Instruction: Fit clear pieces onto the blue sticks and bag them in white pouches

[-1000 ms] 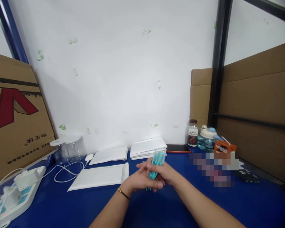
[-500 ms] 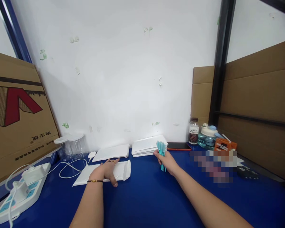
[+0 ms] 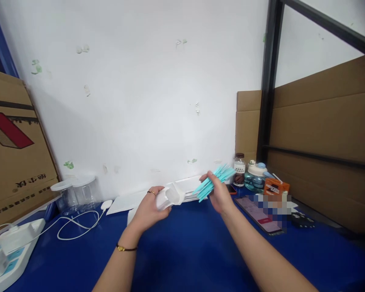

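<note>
My left hand [image 3: 149, 211] is wrapped round a white packaging bag [image 3: 164, 199], lifted off the blue table. The bag's mouth gapes toward the right. My right hand [image 3: 220, 196] grips a bundle of thin turquoise sticks [image 3: 206, 189], several together. They lie slanted, lower ends pointing left toward the bag's mouth but apart from it. What exact kind of stick they are I cannot make out. Behind the hands, a stack of white bags [image 3: 188, 185] lies by the wall, and another white bag [image 3: 121, 204] is left of it.
On the left are two clear jars [image 3: 86, 192], a white cable [image 3: 61, 231] and a power strip [image 3: 27, 255]. To the right stand a brown-capped bottle [image 3: 239, 170], a water jug [image 3: 255, 178] and an orange box [image 3: 276, 187]. A phone [image 3: 258, 213] lies in front of them.
My left hand has picked up the white bag from the table and brought it right, mouth open. My right hand has tilted the turquoise bundle from upright to slanted. The view has shifted right.
</note>
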`<state>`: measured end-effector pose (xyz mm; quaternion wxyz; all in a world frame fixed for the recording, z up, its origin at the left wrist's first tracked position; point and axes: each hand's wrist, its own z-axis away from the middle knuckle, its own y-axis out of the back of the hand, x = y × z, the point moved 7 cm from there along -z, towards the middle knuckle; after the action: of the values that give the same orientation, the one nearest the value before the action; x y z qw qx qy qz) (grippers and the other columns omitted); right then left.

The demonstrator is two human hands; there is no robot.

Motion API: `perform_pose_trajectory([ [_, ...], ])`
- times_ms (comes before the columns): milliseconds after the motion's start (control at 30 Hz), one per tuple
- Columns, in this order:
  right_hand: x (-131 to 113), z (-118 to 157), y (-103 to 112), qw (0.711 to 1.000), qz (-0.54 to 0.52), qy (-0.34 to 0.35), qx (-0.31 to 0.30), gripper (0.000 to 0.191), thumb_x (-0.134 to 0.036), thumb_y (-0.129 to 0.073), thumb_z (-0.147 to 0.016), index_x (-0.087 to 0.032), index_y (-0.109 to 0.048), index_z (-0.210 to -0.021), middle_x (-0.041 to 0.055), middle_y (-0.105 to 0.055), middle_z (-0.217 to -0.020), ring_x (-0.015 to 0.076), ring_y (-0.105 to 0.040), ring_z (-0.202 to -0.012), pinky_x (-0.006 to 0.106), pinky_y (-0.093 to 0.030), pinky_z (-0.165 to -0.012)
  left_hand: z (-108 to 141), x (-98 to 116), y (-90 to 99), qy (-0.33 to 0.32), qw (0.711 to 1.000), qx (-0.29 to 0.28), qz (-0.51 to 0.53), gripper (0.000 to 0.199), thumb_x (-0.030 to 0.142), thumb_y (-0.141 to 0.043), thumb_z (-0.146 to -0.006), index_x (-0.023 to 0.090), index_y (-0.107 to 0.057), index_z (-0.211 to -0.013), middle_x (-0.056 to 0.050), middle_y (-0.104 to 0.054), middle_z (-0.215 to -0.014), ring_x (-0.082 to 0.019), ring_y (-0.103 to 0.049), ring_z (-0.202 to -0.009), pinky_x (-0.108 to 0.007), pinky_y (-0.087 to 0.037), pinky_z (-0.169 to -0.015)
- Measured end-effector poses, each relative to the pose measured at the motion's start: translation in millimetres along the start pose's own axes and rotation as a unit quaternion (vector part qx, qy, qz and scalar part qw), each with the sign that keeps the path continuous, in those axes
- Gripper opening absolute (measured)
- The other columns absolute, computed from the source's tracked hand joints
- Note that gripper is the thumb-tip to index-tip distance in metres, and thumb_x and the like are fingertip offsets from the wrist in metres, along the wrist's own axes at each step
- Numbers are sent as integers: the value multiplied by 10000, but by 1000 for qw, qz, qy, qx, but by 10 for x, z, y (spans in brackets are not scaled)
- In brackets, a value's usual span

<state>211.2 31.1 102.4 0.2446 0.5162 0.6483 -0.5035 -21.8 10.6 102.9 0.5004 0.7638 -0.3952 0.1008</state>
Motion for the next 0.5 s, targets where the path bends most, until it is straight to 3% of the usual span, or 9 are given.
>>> perform_pose_trajectory([
  [133,-567,-37,-447,997,-17,16,-67,318,-465,-547,-753,-165,-546,-648,-51,-408,-450,68,-355,-344,178,-233,-288,44,161,148,14,990,110,85,533,308,-629,-621,180,-450,-1106,-41,-555,-994,-197,-549,-883,-322,-441,-790],
  [233,-807,7,-857,992,10,41,-116,295,-431,-559,-747,-152,-557,-653,-42,-444,-466,78,-413,-356,184,-289,-301,84,181,208,23,977,157,141,561,297,-648,-605,181,-441,-1114,-39,-552,-992,-186,-550,-871,-315,-445,-775],
  [367,-801,46,-1274,983,79,72,-150,304,-437,-522,-765,-155,-567,-658,-38,-472,-473,92,-444,-376,202,-342,-340,94,154,231,21,968,180,173,610,273,-664,-583,182,-417,-1134,-48,-537,-1028,-181,-546,-889,-310,-444,-783],
  [500,-716,39,-1460,963,186,142,-134,288,-409,-531,-757,-156,-602,-639,-13,-550,-542,118,-527,-519,221,-419,-493,67,69,264,12,964,179,195,615,259,-658,-587,180,-394,-1137,-49,-528,-1032,-169,-544,-874,-298,-442,-778],
])
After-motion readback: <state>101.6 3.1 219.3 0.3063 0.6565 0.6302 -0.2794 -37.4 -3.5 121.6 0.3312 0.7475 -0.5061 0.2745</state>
